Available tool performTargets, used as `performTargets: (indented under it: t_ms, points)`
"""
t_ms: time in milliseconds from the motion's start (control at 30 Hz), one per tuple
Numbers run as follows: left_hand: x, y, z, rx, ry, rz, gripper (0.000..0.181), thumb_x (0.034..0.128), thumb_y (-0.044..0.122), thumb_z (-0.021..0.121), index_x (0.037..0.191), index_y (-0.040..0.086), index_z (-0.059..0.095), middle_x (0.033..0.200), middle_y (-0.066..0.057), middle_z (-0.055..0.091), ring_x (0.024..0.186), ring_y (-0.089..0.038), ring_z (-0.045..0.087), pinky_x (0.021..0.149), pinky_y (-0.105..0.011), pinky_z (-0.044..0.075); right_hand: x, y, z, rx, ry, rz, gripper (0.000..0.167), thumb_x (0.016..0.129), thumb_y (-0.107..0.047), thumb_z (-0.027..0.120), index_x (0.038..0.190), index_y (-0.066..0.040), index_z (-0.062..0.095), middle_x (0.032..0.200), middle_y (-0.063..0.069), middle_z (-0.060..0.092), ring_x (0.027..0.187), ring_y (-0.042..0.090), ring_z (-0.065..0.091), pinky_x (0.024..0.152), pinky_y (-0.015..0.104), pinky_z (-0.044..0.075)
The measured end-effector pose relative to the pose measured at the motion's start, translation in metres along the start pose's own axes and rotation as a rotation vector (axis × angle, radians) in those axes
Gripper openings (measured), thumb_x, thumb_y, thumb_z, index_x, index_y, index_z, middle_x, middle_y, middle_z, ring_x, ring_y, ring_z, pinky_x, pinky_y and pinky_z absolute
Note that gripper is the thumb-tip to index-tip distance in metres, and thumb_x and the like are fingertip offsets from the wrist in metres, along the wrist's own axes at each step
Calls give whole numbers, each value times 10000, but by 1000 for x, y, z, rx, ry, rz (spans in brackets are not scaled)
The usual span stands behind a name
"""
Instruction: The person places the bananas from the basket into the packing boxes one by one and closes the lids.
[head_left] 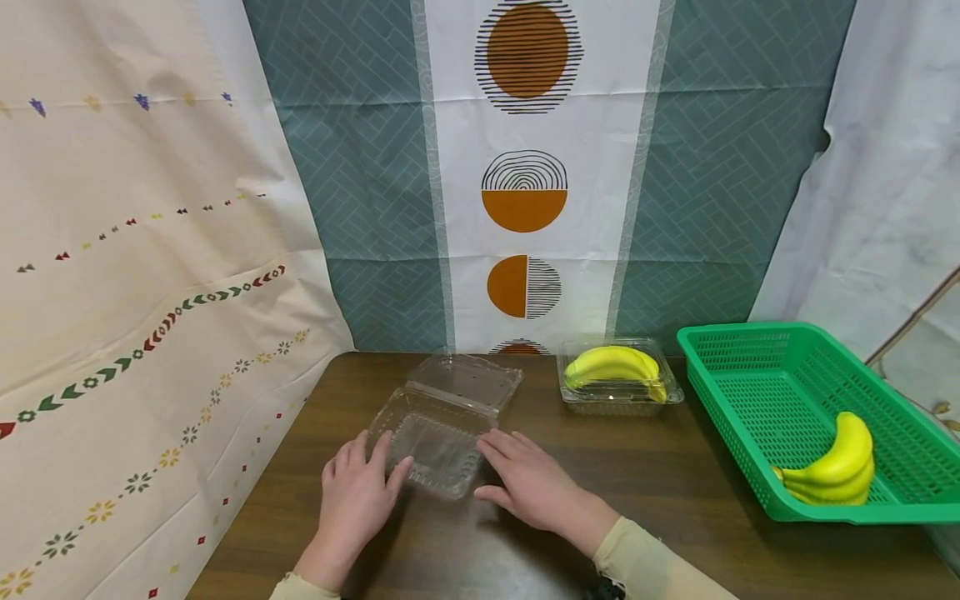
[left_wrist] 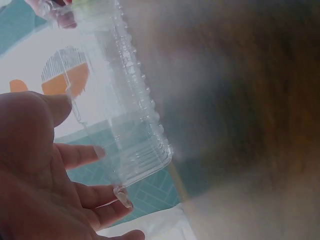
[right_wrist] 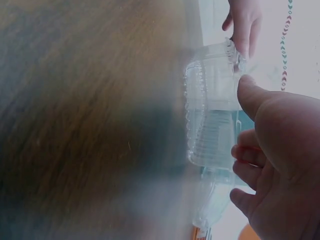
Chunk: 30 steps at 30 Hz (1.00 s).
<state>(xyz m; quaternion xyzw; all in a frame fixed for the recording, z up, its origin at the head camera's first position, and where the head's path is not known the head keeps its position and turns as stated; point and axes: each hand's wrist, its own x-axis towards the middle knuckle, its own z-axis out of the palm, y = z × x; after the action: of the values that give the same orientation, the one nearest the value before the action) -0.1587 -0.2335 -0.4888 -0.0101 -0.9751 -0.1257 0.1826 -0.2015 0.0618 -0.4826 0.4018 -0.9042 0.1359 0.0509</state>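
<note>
A clear plastic clamshell container (head_left: 437, 446) lies on the table with its lid (head_left: 468, 379) folded back toward the curtain. Nothing shows inside its base. At the container's left side, my left hand (head_left: 358, 492) has its fingers spread at the rim; the left wrist view shows its fingertips (left_wrist: 102, 152) against the clear wall (left_wrist: 125, 105). My right hand (head_left: 528, 479) is at the opposite side, fingers mostly straight along the right rim. From the right wrist, the thumb and fingers of that hand (right_wrist: 280, 150) appear beside the container (right_wrist: 215, 110), loosely bent.
A second clamshell (head_left: 622, 408), closed over yellow bananas (head_left: 615, 367), stands at the back of the table (head_left: 637, 500). To the right is a green basket (head_left: 720, 433) with a banana bunch (head_left: 836, 471) in it. Patterned curtains (head_left: 375, 167) hang behind and at the left.
</note>
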Motion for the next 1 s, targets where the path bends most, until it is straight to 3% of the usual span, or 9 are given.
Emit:
performTargets:
  t_ms: [367, 800, 1000]
  points:
    - [-5, 6, -1, 20, -11, 41, 605, 1053, 480, 759, 1515, 101, 665, 1499, -291, 598, 1377, -523, 537, 1073, -748, 410, -9, 10, -7, 19, 34, -18, 550, 1184, -344, 540, 1571, 45, 565, 1623, 210, 548, 1540, 387, 481, 1260, 576, 364]
    - [-8, 14, -3, -3, -8, 65, 614, 1039, 458, 785, 1511, 83, 670, 1435, -286, 604, 1330, -515, 573, 1109, -743, 394, -14, 20, -10, 18, 33, 2, 567, 1180, -370, 547, 1564, 46, 575, 1619, 210, 552, 1536, 375, 489, 1260, 577, 364]
    - [-9, 17, -2, -7, -2, 86, 614, 1032, 452, 796, 1506, 82, 672, 1408, -279, 607, 1304, -500, 589, 1104, -745, 397, -17, 25, -14, 34, -2, 35, 611, 1170, -418, 551, 1583, 32, 560, 1641, 196, 533, 1551, 373, 468, 1276, 579, 335]
